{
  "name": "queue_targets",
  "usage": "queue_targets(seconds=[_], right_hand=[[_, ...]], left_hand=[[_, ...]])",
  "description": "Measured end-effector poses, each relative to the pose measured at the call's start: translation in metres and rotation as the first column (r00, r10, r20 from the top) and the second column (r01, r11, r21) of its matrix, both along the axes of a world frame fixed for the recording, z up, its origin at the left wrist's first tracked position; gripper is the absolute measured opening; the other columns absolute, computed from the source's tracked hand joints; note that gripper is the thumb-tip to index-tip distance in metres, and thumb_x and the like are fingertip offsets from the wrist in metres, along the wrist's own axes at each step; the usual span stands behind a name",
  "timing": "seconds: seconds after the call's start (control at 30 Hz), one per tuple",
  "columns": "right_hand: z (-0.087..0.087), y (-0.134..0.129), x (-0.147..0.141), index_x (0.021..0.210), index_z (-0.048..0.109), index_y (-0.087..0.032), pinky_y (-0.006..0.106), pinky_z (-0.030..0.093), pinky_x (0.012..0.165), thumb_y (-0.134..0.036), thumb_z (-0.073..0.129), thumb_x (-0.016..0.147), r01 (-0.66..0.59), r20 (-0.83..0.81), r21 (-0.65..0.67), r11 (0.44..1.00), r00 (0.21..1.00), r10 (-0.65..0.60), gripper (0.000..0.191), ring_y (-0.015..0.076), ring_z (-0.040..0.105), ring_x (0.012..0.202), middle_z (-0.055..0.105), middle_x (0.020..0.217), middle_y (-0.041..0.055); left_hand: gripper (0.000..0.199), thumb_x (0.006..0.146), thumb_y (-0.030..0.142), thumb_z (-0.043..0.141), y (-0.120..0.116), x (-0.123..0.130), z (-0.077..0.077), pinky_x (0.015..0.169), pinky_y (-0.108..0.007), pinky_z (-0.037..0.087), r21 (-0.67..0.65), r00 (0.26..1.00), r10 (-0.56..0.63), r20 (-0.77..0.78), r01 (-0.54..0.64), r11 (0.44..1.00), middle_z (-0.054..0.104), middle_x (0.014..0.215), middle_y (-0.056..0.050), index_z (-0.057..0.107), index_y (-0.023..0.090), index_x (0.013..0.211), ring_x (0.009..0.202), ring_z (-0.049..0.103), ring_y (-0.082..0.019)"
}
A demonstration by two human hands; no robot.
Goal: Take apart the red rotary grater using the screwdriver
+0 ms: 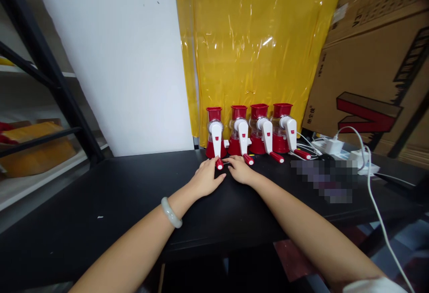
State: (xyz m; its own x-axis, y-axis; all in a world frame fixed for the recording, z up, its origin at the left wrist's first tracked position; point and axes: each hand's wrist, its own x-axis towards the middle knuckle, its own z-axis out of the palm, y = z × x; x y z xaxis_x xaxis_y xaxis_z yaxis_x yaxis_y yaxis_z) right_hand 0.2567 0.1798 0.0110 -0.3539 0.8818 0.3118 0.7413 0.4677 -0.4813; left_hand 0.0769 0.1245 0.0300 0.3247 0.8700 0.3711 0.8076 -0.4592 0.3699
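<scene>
Several red-and-white rotary graters stand upright in a row at the back of a black tabletop, their cranks facing me. My left hand is at the foot of the leftmost rotary grater, fingers stretched forward beside its crank handle and thumb spread apart. From the other side my right hand reaches to the same base, fingers extended, in front of the second rotary grater. Its fingertips seem to touch or nearly touch the leftmost base. A third rotary grater and the rightmost rotary grater stand farther right.
Behind the row hangs a yellow plastic sheet, with a white panel to its left. White chargers and cables lie at right, near a large cardboard box. A black-framed shelf stands at left.
</scene>
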Motion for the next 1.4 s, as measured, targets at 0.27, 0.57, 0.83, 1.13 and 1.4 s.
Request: queue_targets(seconds=[0.27, 0.57, 0.83, 1.13, 1.4], right_hand=[[0.008, -0.004, 0.015, 0.149, 0.035, -0.008, 0.048, 0.029, 0.11, -0.011, 0.043, 0.088, 0.212, 0.302, -0.008, 0.977, 0.932, -0.199, 0.062, 0.0365, 0.026, 0.141, 0.039, 0.146, 0.0244], [0.026, -0.02, 0.017, 0.116, 0.061, -0.008, 0.039, 0.044, 0.094, -0.004, 0.038, 0.088, 0.177, 0.506, 0.11, 0.978, 0.837, -0.208, 0.037, 0.0303, 0.045, 0.117, 0.049, 0.121, 0.0221], [0.026, -0.024, 0.015, 0.118, 0.056, -0.01, 0.038, 0.046, 0.09, -0.005, 0.036, 0.091, 0.178, 0.494, 0.132, 0.975, 0.841, -0.221, 0.034, 0.0292, 0.047, 0.116, 0.052, 0.119, 0.0208], [0.03, -0.031, 0.013, 0.11, 0.058, -0.014, 0.033, 0.045, 0.087, -0.002, 0.04, 0.087, 0.054, 0.481, 0.14, 0.989, 0.869, -0.116, 0.031, 0.0253, 0.053, 0.11, 0.061, 0.116, 0.0128], [0.034, -0.037, 0.009, 0.109, 0.06, -0.015, 0.035, 0.048, 0.084, -0.004, 0.04, 0.088, 0.048, 0.521, 0.154, 0.987, 0.845, -0.122, 0.031, 0.026, 0.058, 0.109, 0.065, 0.112, 0.0126]], left_hand=[[0.075, 0.085, 0.047, 0.055, 0.001, -0.001, 0.0, 0.111, -0.053, 0.035, -0.023, 1.0, 0.006, -0.007, -0.006, 1.0, 0.046, 0.145, -0.021, 0.034, 0.01, 0.147, 0.139, 0.036, -0.037], [0.073, 0.085, 0.047, 0.055, 0.0, -0.001, 0.0, 0.11, -0.052, 0.036, -0.025, 1.0, 0.013, -0.012, -0.014, 1.0, 0.047, 0.144, -0.021, 0.036, 0.011, 0.146, 0.138, 0.036, -0.037], [0.072, 0.086, 0.044, 0.055, -0.001, 0.0, 0.002, 0.109, -0.053, 0.036, -0.02, 1.0, 0.008, -0.015, -0.008, 1.0, 0.049, 0.142, -0.021, 0.036, 0.01, 0.146, 0.136, 0.038, -0.037], [0.068, 0.092, 0.059, 0.041, -0.001, -0.001, 0.003, 0.112, -0.052, 0.032, 0.002, 1.0, 0.0, 0.015, 0.0, 1.0, 0.051, 0.143, -0.019, 0.043, 0.013, 0.142, 0.138, 0.038, -0.036], [0.065, 0.086, 0.046, 0.057, 0.062, 0.002, 0.046, 0.106, -0.041, 0.04, -0.05, 0.913, 0.261, 0.313, -0.259, 0.965, 0.056, 0.138, -0.022, 0.043, 0.008, 0.137, 0.129, 0.053, -0.03]])
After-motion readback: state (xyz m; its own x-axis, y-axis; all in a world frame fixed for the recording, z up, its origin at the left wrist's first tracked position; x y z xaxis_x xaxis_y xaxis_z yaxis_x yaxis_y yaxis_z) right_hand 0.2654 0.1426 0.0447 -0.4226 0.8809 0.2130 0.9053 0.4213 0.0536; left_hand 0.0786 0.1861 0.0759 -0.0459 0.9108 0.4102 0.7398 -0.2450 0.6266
